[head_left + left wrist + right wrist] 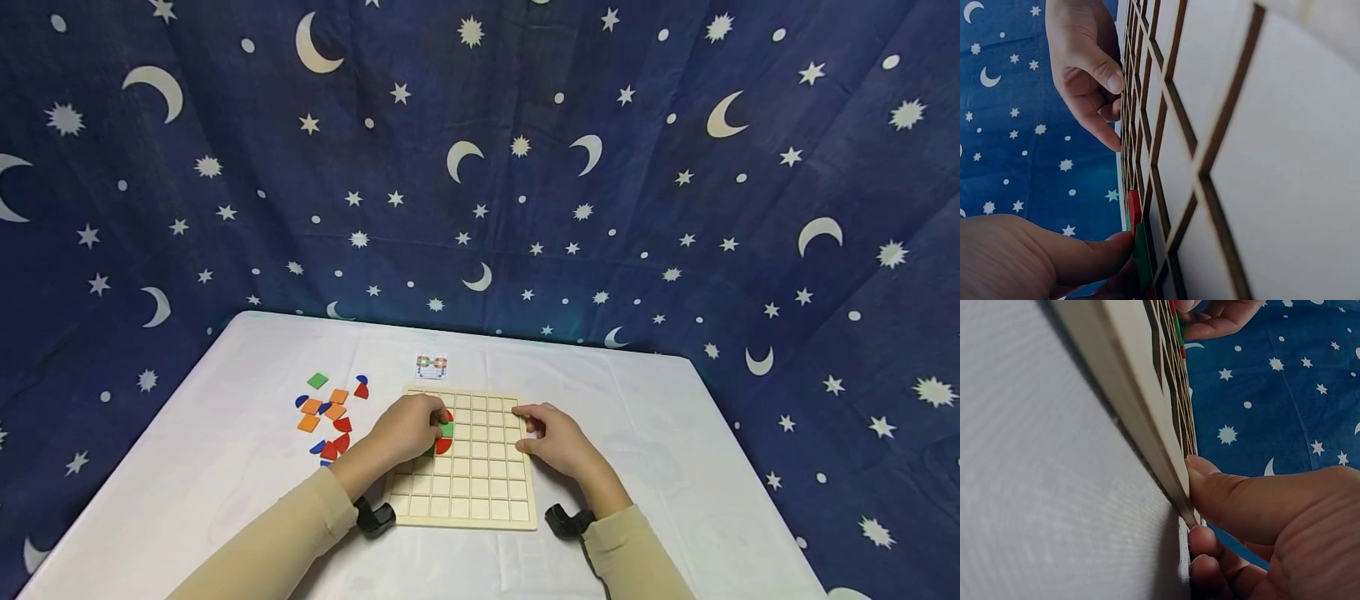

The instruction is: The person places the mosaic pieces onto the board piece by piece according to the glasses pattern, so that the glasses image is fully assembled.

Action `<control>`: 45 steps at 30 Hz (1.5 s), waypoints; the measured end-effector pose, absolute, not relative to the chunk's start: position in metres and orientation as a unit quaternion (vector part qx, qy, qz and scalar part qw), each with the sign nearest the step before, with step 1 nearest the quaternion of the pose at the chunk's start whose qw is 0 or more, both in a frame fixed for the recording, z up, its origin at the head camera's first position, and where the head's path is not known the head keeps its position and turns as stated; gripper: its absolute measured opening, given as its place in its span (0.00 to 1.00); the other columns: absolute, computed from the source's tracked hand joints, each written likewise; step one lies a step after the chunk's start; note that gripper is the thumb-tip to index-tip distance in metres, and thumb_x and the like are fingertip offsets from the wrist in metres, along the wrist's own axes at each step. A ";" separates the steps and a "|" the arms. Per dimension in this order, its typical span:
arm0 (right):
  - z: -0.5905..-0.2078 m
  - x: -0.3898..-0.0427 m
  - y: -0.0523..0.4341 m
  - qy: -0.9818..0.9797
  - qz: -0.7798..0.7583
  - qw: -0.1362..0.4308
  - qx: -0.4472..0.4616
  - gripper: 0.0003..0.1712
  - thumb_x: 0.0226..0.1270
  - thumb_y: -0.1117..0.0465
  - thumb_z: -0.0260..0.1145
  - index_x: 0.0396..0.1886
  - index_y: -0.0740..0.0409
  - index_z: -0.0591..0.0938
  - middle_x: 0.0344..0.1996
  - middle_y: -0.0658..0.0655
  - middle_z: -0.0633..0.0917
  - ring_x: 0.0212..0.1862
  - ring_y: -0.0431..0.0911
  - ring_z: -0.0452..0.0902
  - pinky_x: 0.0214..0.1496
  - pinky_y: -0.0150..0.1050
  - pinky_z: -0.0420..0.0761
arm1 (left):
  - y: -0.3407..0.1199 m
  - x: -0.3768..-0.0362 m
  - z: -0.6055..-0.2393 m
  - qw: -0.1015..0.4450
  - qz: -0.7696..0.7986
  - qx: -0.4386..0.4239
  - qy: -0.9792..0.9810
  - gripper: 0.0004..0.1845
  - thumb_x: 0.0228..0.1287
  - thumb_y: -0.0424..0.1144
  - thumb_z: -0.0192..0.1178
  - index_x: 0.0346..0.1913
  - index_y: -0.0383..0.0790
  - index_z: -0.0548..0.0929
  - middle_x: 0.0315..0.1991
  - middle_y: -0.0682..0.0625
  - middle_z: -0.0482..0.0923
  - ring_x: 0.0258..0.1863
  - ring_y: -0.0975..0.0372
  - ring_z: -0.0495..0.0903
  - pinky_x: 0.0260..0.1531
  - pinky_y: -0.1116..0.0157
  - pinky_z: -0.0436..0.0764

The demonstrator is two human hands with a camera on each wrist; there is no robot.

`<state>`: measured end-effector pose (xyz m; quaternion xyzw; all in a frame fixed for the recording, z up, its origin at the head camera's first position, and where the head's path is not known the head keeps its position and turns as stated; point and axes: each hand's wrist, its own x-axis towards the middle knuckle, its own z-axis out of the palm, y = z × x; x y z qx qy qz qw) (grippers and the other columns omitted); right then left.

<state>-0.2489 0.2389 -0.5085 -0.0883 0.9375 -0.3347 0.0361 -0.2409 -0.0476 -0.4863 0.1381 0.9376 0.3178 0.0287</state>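
Observation:
On the left part of a pale wooden grid board [480, 487], my left hand [408, 427] has its thumb and forefinger down beside small coloured pieces. A green square piece [447, 430] sits between an upper red piece and a lower red quarter-circle piece [444, 447]. Seen from the left wrist, the thumb reaches to another green piece [1142, 256] and a red piece [1134, 206]; whatever lies between thumb and finger is hidden. My right hand [558, 437] holds the board's right edge; the right wrist view has its thumb on the rim [1147, 419] and fingertips against the outer side.
Loose orange, red and blue pieces lie left of the board, with a green square [317, 381] behind them. A small printed pattern card [431, 365] lies beyond the board. The white-covered table [637, 467] meets a star-patterned cloth [525, 208] at the back.

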 end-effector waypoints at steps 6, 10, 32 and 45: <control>-0.509 -0.249 0.238 0.939 -0.330 0.034 -0.086 0.33 0.57 0.63 0.83 0.65 0.49 0.86 0.36 0.48 0.78 0.38 0.43 0.71 0.42 0.39 0.70 | -0.053 -0.241 -0.486 0.030 0.329 0.140 0.934 0.09 0.64 0.29 0.71 0.43 0.46 0.91 0.31 0.56 0.82 0.32 0.62 0.76 0.37 0.62 0.77; -0.508 -0.250 0.238 0.940 -0.329 0.037 -0.085 0.33 0.58 0.62 0.83 0.65 0.48 0.86 0.36 0.48 0.78 0.38 0.43 0.71 0.42 0.39 0.71 | -0.067 -0.243 -0.482 0.034 0.335 0.120 0.934 0.09 0.66 0.31 0.71 0.45 0.47 0.90 0.32 0.54 0.81 0.33 0.60 0.77 0.37 0.62 0.75; -0.510 -0.249 0.239 0.939 -0.331 0.036 -0.082 0.33 0.57 0.63 0.83 0.65 0.48 0.86 0.35 0.47 0.77 0.38 0.43 0.71 0.43 0.39 0.70 | -0.196 -0.274 -0.477 0.057 0.369 0.004 0.928 0.14 0.69 0.33 0.69 0.56 0.39 0.88 0.42 0.42 0.83 0.35 0.54 0.79 0.31 0.64 0.80; -0.509 -0.249 0.239 0.940 -0.328 0.038 -0.085 0.34 0.57 0.62 0.83 0.65 0.48 0.86 0.35 0.47 0.77 0.38 0.43 0.71 0.43 0.38 0.70 | -0.228 -0.287 -0.481 0.033 0.311 -0.044 0.949 0.21 0.66 0.31 0.69 0.62 0.36 0.85 0.60 0.27 0.79 0.56 0.37 0.77 0.61 0.37 0.77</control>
